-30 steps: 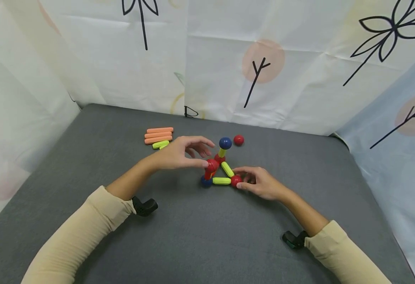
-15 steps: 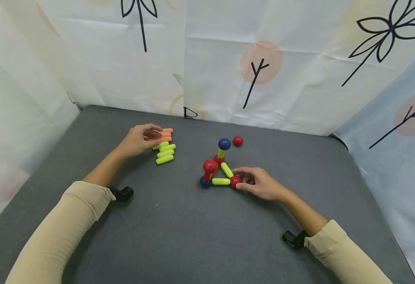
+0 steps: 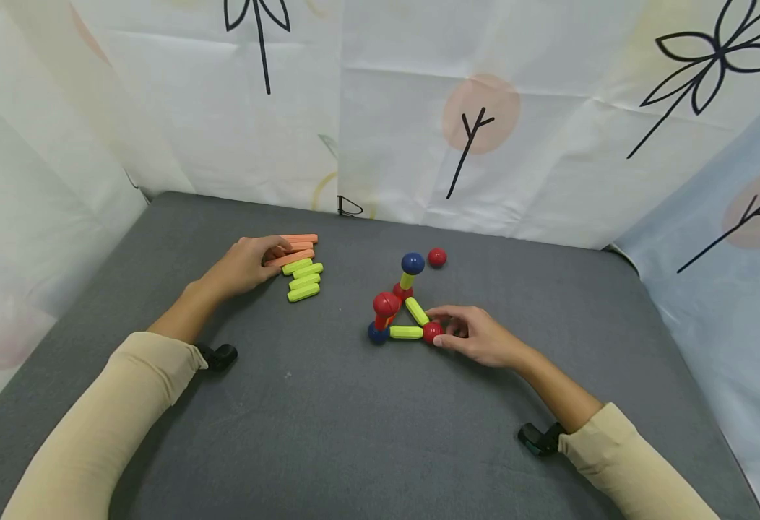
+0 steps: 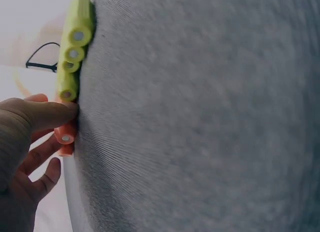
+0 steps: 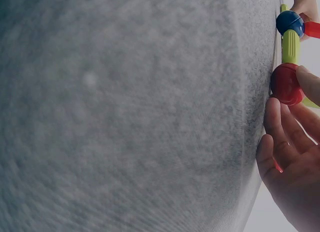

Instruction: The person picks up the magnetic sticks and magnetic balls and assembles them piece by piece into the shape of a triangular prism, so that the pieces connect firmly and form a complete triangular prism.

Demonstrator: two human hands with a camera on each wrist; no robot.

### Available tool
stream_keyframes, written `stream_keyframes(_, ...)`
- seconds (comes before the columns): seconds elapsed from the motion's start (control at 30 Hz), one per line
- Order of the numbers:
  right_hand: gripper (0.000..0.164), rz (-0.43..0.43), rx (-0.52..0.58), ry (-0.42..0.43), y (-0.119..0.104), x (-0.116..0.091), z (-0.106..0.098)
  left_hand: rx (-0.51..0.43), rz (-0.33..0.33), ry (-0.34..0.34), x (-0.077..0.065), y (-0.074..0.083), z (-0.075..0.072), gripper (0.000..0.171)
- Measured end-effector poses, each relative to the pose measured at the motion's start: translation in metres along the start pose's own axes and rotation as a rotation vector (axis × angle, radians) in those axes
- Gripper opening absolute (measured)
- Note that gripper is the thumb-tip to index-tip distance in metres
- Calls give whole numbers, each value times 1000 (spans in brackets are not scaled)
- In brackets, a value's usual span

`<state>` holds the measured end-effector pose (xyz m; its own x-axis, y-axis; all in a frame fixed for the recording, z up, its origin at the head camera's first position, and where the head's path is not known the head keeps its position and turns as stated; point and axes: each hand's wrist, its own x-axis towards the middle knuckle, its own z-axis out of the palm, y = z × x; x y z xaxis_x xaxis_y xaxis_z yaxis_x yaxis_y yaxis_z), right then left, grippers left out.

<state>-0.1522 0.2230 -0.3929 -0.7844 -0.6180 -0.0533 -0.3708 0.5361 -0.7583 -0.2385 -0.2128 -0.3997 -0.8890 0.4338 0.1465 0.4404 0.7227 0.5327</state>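
My left hand is at the left pile, its thumb and fingers pinching the nearest orange stick, which lies slightly slanted. In the left wrist view the thumb presses against that orange stick, just beside the yellow-green sticks. On the other side, my right hand grips a red ball between thumb and fingers. This ball forms the right corner of a frame of magnetic sticks and balls. A blue ball tops one upright, and a red ball tops the other.
Several short yellow-green sticks lie in a row in front of the orange ones. Behind the frame rests a loose red ball. The grey table ends at a patterned white curtain.
My left hand left the frame's red-topped upright and moved left to the stick pile, where the nearest orange stick has turned a little. My right hand stays on its red ball.
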Motion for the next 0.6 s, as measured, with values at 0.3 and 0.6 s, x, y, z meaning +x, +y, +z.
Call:
stream_keyframes(0.3,42,-4,-3,2,-3,-1,0,-294,-10,160,3,24,8,43)
stream_keyframes(0.6,42,-3,-6,2,-3,0,1,-787,-87,-113,11,82,37,61)
